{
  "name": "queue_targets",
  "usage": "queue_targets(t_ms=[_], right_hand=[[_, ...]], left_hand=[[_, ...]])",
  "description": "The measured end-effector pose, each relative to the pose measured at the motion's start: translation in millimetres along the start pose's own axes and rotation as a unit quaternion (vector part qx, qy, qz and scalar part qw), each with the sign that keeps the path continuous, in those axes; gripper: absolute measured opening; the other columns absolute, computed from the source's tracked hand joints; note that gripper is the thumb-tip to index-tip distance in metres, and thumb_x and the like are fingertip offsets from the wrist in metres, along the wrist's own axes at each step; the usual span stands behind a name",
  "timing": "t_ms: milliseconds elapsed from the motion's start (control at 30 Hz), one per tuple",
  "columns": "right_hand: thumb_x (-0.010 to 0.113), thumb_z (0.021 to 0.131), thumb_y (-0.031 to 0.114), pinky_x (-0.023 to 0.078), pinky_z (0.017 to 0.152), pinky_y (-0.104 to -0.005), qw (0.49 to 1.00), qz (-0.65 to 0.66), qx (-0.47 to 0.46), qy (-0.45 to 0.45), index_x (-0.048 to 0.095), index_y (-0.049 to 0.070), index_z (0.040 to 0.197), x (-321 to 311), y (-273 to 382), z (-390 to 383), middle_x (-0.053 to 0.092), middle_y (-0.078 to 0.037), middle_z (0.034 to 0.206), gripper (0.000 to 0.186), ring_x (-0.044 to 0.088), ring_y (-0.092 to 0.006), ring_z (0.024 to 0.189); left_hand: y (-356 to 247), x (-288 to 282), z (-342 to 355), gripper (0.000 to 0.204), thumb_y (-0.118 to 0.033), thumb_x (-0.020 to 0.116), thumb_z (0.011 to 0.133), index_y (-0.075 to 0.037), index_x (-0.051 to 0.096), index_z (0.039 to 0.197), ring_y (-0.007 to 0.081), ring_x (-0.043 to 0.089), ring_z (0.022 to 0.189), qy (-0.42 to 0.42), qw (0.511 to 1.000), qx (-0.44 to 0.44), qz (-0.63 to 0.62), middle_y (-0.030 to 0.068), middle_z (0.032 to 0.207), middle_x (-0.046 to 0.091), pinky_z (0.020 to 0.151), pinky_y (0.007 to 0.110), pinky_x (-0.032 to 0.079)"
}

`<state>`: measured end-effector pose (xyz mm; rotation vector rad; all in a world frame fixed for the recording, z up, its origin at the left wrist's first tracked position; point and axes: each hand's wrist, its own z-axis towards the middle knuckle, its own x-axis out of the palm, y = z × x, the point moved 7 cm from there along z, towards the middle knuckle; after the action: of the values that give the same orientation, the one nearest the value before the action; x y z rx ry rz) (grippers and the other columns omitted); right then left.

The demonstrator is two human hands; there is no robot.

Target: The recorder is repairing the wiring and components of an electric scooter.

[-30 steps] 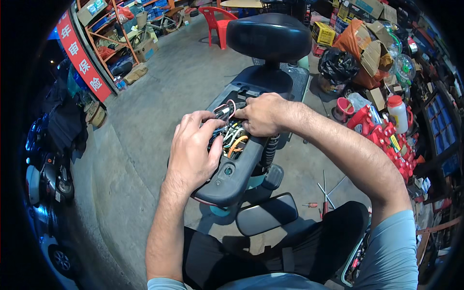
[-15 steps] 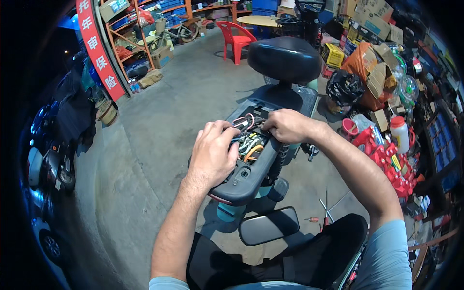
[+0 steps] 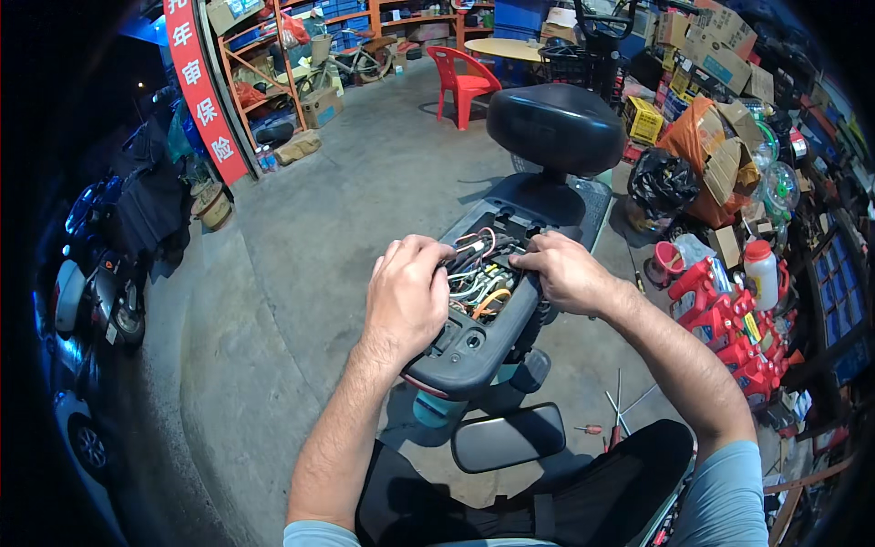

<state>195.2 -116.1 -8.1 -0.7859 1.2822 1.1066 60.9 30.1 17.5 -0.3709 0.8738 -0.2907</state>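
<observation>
Short light-blue sleeves [image 3: 726, 495], softly creased; black trousers [image 3: 624, 465]; left hand [image 3: 407, 290], right hand [image 3: 574, 275] bare.

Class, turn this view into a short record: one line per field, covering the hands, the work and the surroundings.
Machine: scooter, open compartment behind its black seat
Compartment contents: tangled wiring, including a thick orange cable
Left hand: at the wiring's left side; grip unclear
Right hand: fingers at the wiring's right side; grip unclear
Floor nearby: black rounded pad, red-handled tools
Right side: red jugs, white bottle with red cap
Background: red plastic chair, round tan table
</observation>
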Motion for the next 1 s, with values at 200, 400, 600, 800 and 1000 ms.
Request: queue_targets(t_ms=[200,400,600,800,1000], right_hand=[[0.052,0.078,-0.008,0.048,0.094,-0.0418,0.984,0.064,0.012,-0.168,0.068,0.003,0.112,0.3,-4.7,-15.7,0.061,-0.015,0.107,0.039,0.058,-0.0336,0.104],[0.058,0.078,-0.004,0.048,0.097,-0.0412,0.965,0.197,-0.029,-0.168,0.068,0.003,0.110,-13.1,24.1,-14.0,0.058,-0.017,0.112,0.034,0.058,-0.0337,0.111],[0.057,0.077,0.000,0.048,0.095,-0.0410,0.976,0.152,-0.050,-0.149,0.072,0.004,0.095,-7.5,51.1,-15.8,0.058,-0.013,0.106,0.023,0.055,-0.0297,0.104],[0.056,0.077,0.005,0.045,0.096,-0.0417,0.958,0.190,-0.071,-0.201,0.072,0.006,0.091,0.2,49.2,-18.0,0.060,-0.012,0.104,0.021,0.055,-0.0296,0.101],[0.058,0.075,0.005,0.043,0.099,-0.0422,0.941,0.229,-0.097,-0.230,0.073,0.008,0.090,-3.1,46.0,-23.9,0.061,-0.010,0.107,0.021,0.055,-0.0289,0.106]], left_hand=[[15.0,-0.8,1.0,0.017,-0.003,0.058,0.088,0.001,0.070,0.100,0.0254,0.065,0.087,-0.002,0.991,-0.090,-0.103,0.0132,0.095,0.065,0.081,0.037,0.052],[24.7,7.3,-1.3,0.015,0.001,0.068,0.081,-0.001,0.072,0.096,0.0182,0.065,0.079,0.027,0.987,-0.110,-0.118,0.0091,0.089,0.067,0.074,0.032,0.053],[20.6,9.5,0.3,0.014,-0.002,0.071,0.080,-0.004,0.073,0.094,0.0218,0.067,0.079,0.071,0.988,-0.109,-0.080,0.0102,0.088,0.069,0.075,0.034,0.054],[10.8,2.8,-1.1,0.017,-0.001,0.069,0.082,-0.004,0.074,0.098,0.0271,0.067,0.083,0.115,0.991,-0.034,-0.054,0.0127,0.087,0.067,0.076,0.036,0.053],[-10.6,-1.0,-14.9,0.028,-0.002,0.055,0.078,-0.008,0.074,0.099,0.0257,0.061,0.095,0.143,0.987,0.068,0.008,0.0082,0.092,0.062,0.089,0.040,0.043]])
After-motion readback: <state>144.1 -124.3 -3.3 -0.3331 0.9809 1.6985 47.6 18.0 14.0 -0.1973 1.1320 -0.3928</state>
